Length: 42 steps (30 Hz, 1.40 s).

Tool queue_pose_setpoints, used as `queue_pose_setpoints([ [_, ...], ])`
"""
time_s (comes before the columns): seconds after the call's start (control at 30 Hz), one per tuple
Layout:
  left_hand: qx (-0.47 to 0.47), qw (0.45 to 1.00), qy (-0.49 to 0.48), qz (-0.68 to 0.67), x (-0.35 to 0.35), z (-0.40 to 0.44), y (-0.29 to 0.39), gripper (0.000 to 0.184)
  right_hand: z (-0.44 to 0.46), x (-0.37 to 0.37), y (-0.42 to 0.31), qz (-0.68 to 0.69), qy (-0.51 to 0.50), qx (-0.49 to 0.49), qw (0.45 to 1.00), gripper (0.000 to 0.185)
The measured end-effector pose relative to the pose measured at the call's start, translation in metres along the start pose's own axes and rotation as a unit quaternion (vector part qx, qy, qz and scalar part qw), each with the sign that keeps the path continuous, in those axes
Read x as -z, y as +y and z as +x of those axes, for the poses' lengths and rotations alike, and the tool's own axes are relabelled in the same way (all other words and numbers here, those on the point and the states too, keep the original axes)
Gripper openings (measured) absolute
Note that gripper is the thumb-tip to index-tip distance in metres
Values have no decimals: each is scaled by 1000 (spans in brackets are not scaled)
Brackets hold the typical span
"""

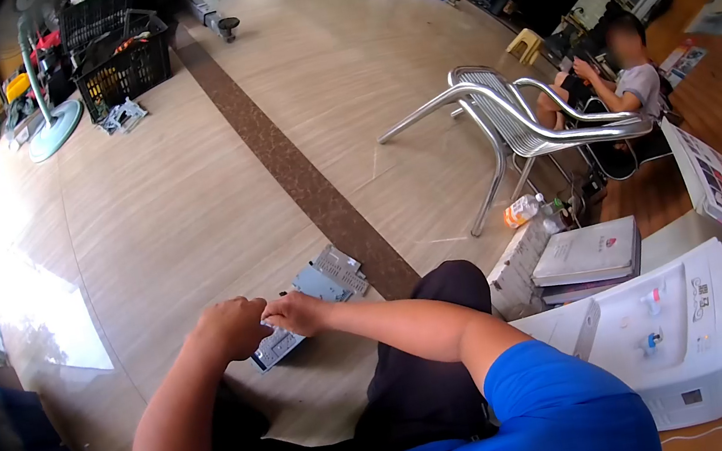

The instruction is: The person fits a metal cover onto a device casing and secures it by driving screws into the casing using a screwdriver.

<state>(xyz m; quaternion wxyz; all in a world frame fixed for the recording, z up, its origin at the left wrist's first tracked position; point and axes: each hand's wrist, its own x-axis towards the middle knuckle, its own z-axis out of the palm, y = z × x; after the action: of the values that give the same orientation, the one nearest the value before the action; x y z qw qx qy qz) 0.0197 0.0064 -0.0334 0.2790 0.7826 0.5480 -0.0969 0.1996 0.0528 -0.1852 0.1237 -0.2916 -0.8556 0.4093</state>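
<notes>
A flat metal device [278, 344] with a silvery, bluish casing lies on the tiled floor between my knees. My left hand [234, 329] is over its near left part, fingers curled. Close beside it, my right hand [296, 313] is also closed, its fingertips meeting the left hand above the casing. Whatever is between the fingers is too small to make out. Behind the hands, a light blue panel [317, 283] and a grey slotted metal plate [340, 268] show at the far end of the device.
A metal chair [495, 115] stands ahead on the right, with a seated person [637, 78] beyond it. At my right are books [587, 253] and a white water dispenser [681, 335]. A black crate [126, 66] and a fan base [56, 132] are at the far left.
</notes>
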Motion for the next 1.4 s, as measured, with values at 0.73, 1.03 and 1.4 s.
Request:
queue_pose_setpoints([
  [0.73,5,1000,-13,-28,0,3,-1,33,-1,5,-10,-6,-24,2,1000,21],
  [1.03,15,999,-12,-32,3,1,3,33,-2,1,-8,29,-9,-21,999,16],
  [1.4,22,999,-23,-4,6,-1,6,34,-2,1,-1,-6,15,-11,1000,20],
])
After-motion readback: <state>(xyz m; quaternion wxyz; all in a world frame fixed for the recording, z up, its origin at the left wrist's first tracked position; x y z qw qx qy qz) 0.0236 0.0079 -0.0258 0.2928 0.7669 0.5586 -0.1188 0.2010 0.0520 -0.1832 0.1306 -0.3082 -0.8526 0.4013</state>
